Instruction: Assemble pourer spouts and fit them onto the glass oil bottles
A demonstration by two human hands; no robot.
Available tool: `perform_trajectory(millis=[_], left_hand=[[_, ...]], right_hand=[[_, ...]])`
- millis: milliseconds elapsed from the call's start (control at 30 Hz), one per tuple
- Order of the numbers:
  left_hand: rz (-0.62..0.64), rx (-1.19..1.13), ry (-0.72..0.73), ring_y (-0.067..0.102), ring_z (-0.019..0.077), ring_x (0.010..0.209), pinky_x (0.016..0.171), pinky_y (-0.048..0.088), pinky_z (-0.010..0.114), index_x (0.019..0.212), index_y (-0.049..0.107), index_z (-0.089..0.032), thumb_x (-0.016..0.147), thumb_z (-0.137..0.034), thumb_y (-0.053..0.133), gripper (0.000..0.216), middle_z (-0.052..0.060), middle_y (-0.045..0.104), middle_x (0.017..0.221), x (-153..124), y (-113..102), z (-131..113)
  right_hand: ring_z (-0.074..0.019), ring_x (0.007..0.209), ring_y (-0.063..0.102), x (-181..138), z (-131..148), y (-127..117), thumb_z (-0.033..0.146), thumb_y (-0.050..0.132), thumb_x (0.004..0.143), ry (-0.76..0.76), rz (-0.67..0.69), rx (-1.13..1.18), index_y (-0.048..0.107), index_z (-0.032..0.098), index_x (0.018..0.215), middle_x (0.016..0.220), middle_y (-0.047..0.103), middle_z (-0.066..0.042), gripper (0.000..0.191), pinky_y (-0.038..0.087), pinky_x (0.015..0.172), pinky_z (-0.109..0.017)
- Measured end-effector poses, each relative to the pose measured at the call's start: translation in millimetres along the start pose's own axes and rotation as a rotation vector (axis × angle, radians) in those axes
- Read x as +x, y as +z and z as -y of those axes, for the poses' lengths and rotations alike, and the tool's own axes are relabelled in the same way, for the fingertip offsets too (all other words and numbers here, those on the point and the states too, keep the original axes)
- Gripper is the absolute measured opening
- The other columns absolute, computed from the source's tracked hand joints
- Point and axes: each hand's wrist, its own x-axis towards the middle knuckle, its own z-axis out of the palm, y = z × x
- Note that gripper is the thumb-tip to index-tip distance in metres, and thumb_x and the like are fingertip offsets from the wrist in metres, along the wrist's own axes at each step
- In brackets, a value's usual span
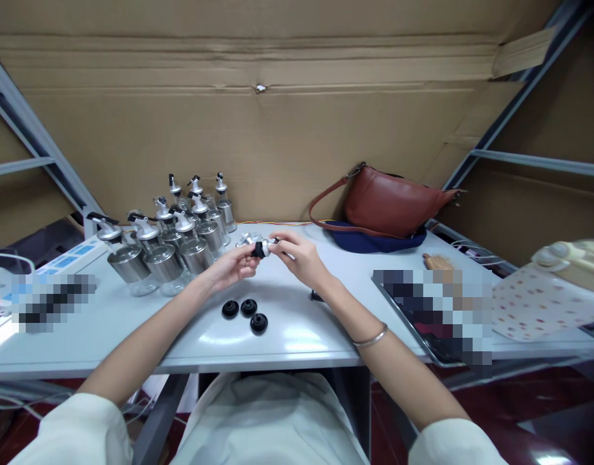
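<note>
Near the middle of the table, my left hand (234,266) pinches the black base of a bottle pourer (262,248). The fingertips of my right hand (300,258) are closed around the silver end of the same pourer. Just behind my hands lie more silver pourer tops (248,238), partly hidden by the fingers. On the table in front of me are a black round stopper (230,309), another stopper (249,307) and a third stopper (258,323). A small black piece (317,296) shows beside my right forearm.
Several glass-and-steel oil bottles (163,261) with pourers stand at the left. A brown leather bag (388,203) rests on a dark blue item (374,240) at the back right. A dark-edged flat object (403,316), partly blurred out, lies right. Cardboard (277,142) walls the back.
</note>
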Motion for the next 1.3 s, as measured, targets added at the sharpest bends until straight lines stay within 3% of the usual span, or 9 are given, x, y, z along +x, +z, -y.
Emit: perform_trajectory(millis=[133,433,533,633,767,867,967,1167,1300], left_hand=[[0.029,-0.02,-0.012,0.03,0.001,0.038,0.033,0.024,0.012,0.068,0.059,-0.01,0.081,-0.024,0.063,0.02,-0.001,0.049,0.052,2,-2,1],[-0.01,0.121,0.33,0.056,0.0079,0.068,0.063,0.045,0.019,0.08,0.071,-0.012,0.055,-0.013,0.082,0.027,0.003,0.066,0.078,9,-7,7],[-0.051,0.256,0.474,0.059,0.0112,0.07,0.069,0.047,0.025,0.079,0.071,-0.014,0.051,-0.014,0.083,0.031,0.002,0.068,0.078,8,-6,7],[-0.085,0.366,0.581,0.061,0.0141,0.074,0.073,0.049,0.028,0.077,0.07,-0.014,0.05,-0.017,0.083,0.03,0.003,0.068,0.081,5,-3,7],[-0.109,0.505,0.659,0.057,0.0121,0.065,0.064,0.045,0.025,0.077,0.071,-0.015,0.055,-0.02,0.08,0.024,0.001,0.065,0.071,0,0,5],[-0.128,0.563,0.628,0.047,0.009,0.052,0.055,0.038,0.023,0.078,0.072,-0.015,0.062,-0.024,0.077,0.019,-0.003,0.054,0.051,0,-1,4],[-0.084,0.489,0.53,0.04,0.0073,0.048,0.05,0.034,0.022,0.072,0.07,-0.013,0.068,-0.03,0.073,0.017,-0.003,0.049,0.046,3,-3,4],[0.033,0.16,0.019,0.037,0.0043,0.046,0.038,0.02,0.015,0.061,0.061,-0.01,0.068,-0.019,0.07,0.015,0.0,0.047,0.053,9,-10,3],[0.045,0.162,0.103,0.039,0.0041,0.05,0.042,0.026,0.015,0.063,0.062,-0.009,0.067,-0.018,0.073,0.016,0.001,0.05,0.058,9,-9,5]], right_hand=[[-0.0184,0.101,0.061,0,5,-3,0.02,0.036,0.095,-0.006,0.089,0.007,0.064,0.023,0.088,0.108,0.066,-0.009,0.029,0.05,0.087,-0.034],[-0.0195,0.096,0.064,0,5,-5,0.022,0.044,0.092,0.08,0.047,0.122,0.066,0.023,0.092,0.103,0.069,-0.009,0.022,0.051,0.085,-0.035],[-0.0182,0.074,0.066,1,5,-3,0.03,0.06,0.084,0.276,0.014,0.25,0.065,0.021,0.085,0.084,0.071,-0.006,0.01,0.053,0.072,-0.033],[-0.0149,0.053,0.061,3,3,-1,0.037,0.068,0.076,0.563,0.069,0.514,0.062,0.018,0.081,0.059,0.064,-0.001,0.02,0.049,0.057,-0.029],[-0.0127,0.049,0.058,3,1,2,0.046,0.074,0.066,0.739,0.145,0.807,0.059,0.016,0.077,0.062,0.065,-0.001,0.035,0.046,0.05,-0.027],[-0.0135,0.049,0.056,1,3,5,0.045,0.071,0.071,0.672,0.106,0.68,0.058,0.018,0.079,0.059,0.062,0.0,0.031,0.045,0.052,-0.027],[-0.0157,0.06,0.058,-1,6,6,0.039,0.058,0.085,0.421,0.074,0.332,0.059,0.02,0.082,0.068,0.064,-0.003,0.019,0.045,0.061,-0.029],[-0.0204,0.076,0.054,0,7,-1,0.025,0.03,0.098,-0.061,0.263,-0.099,0.065,0.021,0.091,0.083,0.065,-0.01,0.035,0.041,0.07,-0.033],[-0.0201,0.075,0.055,-1,3,0,0.023,0.034,0.097,-0.05,0.239,-0.082,0.065,0.02,0.09,0.082,0.067,-0.01,0.032,0.041,0.07,-0.033]])
